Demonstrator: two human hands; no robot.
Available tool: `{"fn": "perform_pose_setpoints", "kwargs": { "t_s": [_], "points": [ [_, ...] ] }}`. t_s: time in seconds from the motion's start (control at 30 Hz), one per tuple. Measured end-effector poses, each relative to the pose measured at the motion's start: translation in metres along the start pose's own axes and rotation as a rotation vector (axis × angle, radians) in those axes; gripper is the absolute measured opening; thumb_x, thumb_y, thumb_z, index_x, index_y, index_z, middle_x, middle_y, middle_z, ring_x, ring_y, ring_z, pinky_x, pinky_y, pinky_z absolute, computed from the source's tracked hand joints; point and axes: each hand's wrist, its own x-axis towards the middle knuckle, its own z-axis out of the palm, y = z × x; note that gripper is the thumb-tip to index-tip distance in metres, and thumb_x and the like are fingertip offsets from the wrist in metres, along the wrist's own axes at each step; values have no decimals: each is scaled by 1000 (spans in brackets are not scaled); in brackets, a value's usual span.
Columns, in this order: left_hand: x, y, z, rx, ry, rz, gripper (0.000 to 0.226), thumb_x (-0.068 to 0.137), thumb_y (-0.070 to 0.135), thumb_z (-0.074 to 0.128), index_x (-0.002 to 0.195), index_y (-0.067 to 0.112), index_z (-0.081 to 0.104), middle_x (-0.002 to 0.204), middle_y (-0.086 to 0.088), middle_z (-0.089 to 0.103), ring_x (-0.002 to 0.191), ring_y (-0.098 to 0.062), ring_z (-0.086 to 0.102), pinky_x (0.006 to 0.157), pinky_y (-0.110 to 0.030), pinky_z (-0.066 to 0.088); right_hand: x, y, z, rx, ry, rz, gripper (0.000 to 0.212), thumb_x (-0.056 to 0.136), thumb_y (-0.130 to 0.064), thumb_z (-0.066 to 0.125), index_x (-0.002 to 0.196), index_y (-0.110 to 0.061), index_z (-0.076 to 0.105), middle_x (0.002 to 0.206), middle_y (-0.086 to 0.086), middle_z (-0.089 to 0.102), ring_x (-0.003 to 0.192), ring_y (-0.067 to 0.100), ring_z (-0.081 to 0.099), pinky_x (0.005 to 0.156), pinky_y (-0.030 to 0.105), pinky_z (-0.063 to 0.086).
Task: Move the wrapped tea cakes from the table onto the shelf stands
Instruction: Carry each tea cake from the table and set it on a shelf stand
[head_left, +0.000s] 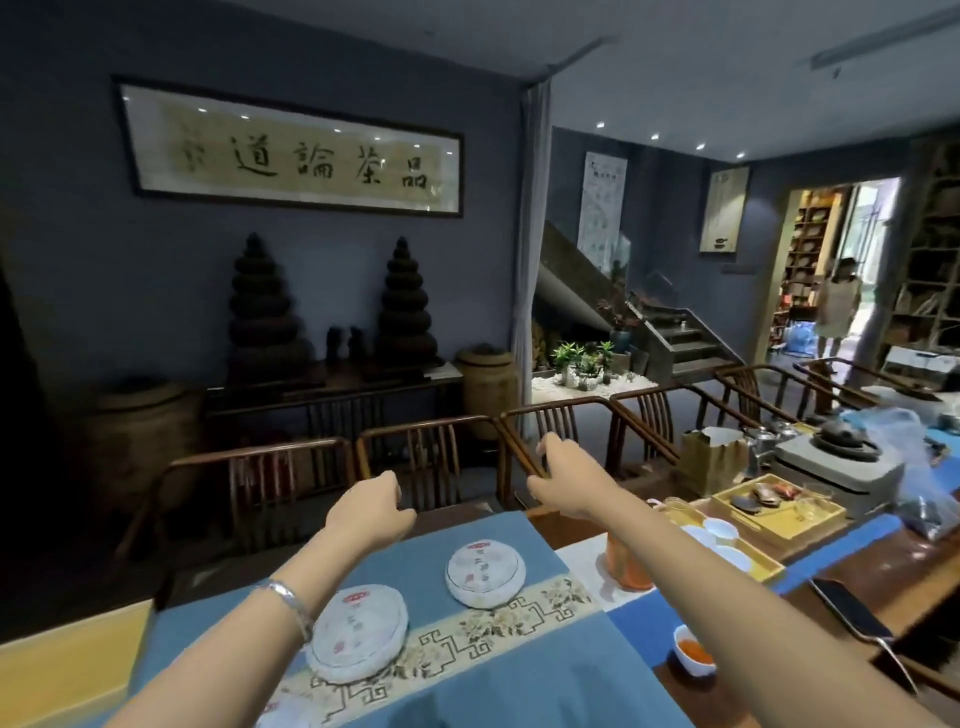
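On worktop, left to right
left hand: raised over far edge of blue cloth, fingers loosely curled, holding nothing
near tea cake: flat on cloth, under left forearm, untouched
far tea cake: flat on cloth, just right of the near one, apart from it
third cake: only a sliver at bottom edge, hard to tell
right hand: stretched toward chair backs, fingers relaxed, empty
handling: stiff pressed discs, likely some weight; paper wrap thin, may tear or slip
grip: pinch across rim, thumb opposite fingers, or support from beneath
shelf stands: not in view
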Motion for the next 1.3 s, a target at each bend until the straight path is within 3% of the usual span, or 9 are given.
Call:
{"fn": "perform_pose_setpoints", "kwargs": {
  "t_s": [0.13, 0.3, 0.5, 0.7, 0.87, 1.07, 1.2, 1.3],
  "points": [
    [42, -9, 3, 0, 18, -58, 29, 88, 35, 55, 111, 16, 52, 110, -4, 64, 95, -22, 60, 81, -33, 52, 65, 6, 13, 29, -13, -73, 49, 93, -32, 55, 134, -10, 40, 127, 15, 51, 104, 29, 58, 79, 34, 47],
    [116, -1, 3, -1, 10, -108, 32, 90, 35, 54, 115, 15, 52, 112, -4, 64, 98, -22, 60, 84, -36, 53, 151, 26, 9, 44, -20, -105, 52, 95, -34, 55, 139, -11, 38, 135, 14, 49, 113, 28, 57, 90, 37, 51],
    [202, 23, 28, -54, -5, -113, 32, 93, 34, 54, 119, 15, 51, 111, -5, 64, 98, -23, 61, 81, -34, 54, 224, 67, 26, 46, -86, -109, 51, 96, -34, 54, 139, -12, 36, 134, 14, 47, 108, 28, 58, 79, 32, 45],
    [261, 32, 90, -70, -106, -95, 28, 91, 34, 55, 112, 17, 50, 106, -4, 65, 95, -24, 61, 78, -35, 53, 265, 110, 73, 53, -126, -23, 44, 95, -33, 57, 130, -12, 41, 124, 13, 52, 91, 23, 55, 73, 32, 43],
    [299, 17, 155, -78, -209, -83, 34, 91, 36, 57, 118, 15, 50, 113, -6, 64, 103, -27, 60, 79, -34, 51, 287, 138, 126, 41, -150, 95, 45, 93, -34, 57, 130, -14, 41, 127, 12, 51, 108, 30, 58, 82, 35, 46],
    [333, -18, 241, -92, -334, -94, 49, 91, 34, 57, 133, 10, 44, 125, -15, 61, 113, -31, 59, 88, -35, 49, 297, 168, 208, 40, -267, 222, 38, 93, -28, 54, 120, -4, 41, 125, 21, 50, 108, 38, 58, 84, 38, 46],
    [348, -42, 292, -113, -403, -129, 46, 93, 35, 55, 132, 11, 44, 126, -17, 60, 115, -33, 59, 90, -35, 48, 297, 184, 263, 61, -325, 301, 46, 94, -28, 55, 130, -4, 39, 130, 21, 47, 116, 39, 54, 93, 41, 46],
    [350, -58, 329, -145, -458, -151, 47, 95, 37, 51, 133, 11, 43, 123, -17, 62, 113, -34, 59, 86, -34, 46, 293, 196, 303, 54, -358, 342, 47, 96, -29, 52, 132, -3, 38, 130, 22, 46, 117, 39, 52, 92, 41, 45]
  ]
}}
